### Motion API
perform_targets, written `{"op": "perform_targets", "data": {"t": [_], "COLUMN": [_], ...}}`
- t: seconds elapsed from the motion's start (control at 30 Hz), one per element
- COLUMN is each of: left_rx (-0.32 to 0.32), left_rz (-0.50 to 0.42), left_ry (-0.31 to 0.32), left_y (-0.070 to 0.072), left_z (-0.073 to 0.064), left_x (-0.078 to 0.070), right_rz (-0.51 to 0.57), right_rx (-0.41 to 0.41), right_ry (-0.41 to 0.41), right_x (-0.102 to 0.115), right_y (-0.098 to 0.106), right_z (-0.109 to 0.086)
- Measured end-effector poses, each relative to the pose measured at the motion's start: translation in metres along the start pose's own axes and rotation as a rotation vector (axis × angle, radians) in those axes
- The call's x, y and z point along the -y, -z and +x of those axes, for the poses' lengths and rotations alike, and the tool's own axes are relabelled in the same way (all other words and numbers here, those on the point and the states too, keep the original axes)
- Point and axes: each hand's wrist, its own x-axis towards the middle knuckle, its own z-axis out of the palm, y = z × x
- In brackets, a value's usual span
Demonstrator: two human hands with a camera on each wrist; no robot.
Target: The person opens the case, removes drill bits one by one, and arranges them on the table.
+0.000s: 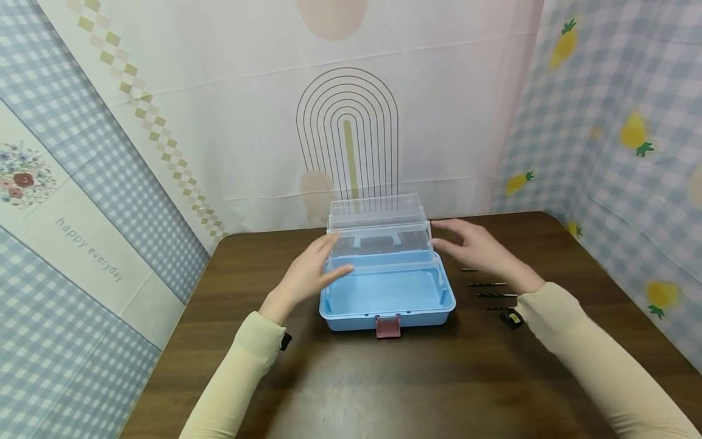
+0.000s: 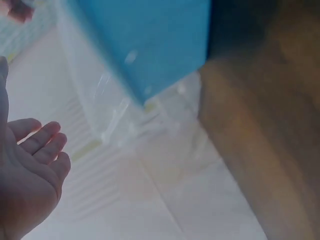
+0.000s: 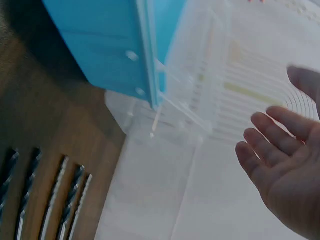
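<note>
A light-blue plastic storage box point(image 1: 388, 292) stands raised open on the wooden table, its pink latch point(image 1: 388, 327) hanging down at the front. Clear plastic trays and lid point(image 1: 378, 210) rise from its back. My left hand point(image 1: 309, 268) is beside the left end of the trays, fingers extended; in the left wrist view its palm shows nothing held. On the other side, my right hand point(image 1: 471, 247) is at the right end of the trays, fingers spread and loosely bent. The right wrist view shows that palm point(image 3: 295, 165) bare, apart from the box.
Several drill bits point(image 1: 496, 296) lie side by side on the table point(image 1: 351, 390), right of the box. A small black object with a yellow-green patch point(image 1: 512, 319) is by the right sleeve; its kind is unclear. A patterned cloth point(image 1: 263, 122) hangs behind the table.
</note>
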Motion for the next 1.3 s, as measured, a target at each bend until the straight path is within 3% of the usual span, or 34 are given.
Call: {"op": "perform_targets", "data": {"t": [0.2,0.37,0.77,1.13,1.3], "left_rx": [0.156,0.230,0.300,0.336,0.323], "left_rz": [0.042,0.087,0.133,0.195,0.192], "left_ry": [-0.041,-0.085,-0.158,-0.105,-0.097], "left_y": [-0.022,-0.032,-0.029,-0.027,-0.028], "left_z": [-0.003,-0.005,-0.006,-0.004,-0.004], "left_x": [-0.005,-0.005,-0.009,-0.013,-0.014], "right_rz": [-0.065,-0.073,-0.105,-0.165,-0.181], "right_rx": [0.200,0.265,0.334,0.356,0.346], "right_ry": [0.103,0.117,0.164,0.142,0.124], "right_x": [0.001,-0.001,-0.001,0.003,0.004], "right_y": [-0.035,-0.053,-0.055,-0.051,-0.051], "right_z": [-0.002,-0.007,-0.012,-0.010,-0.010]}}
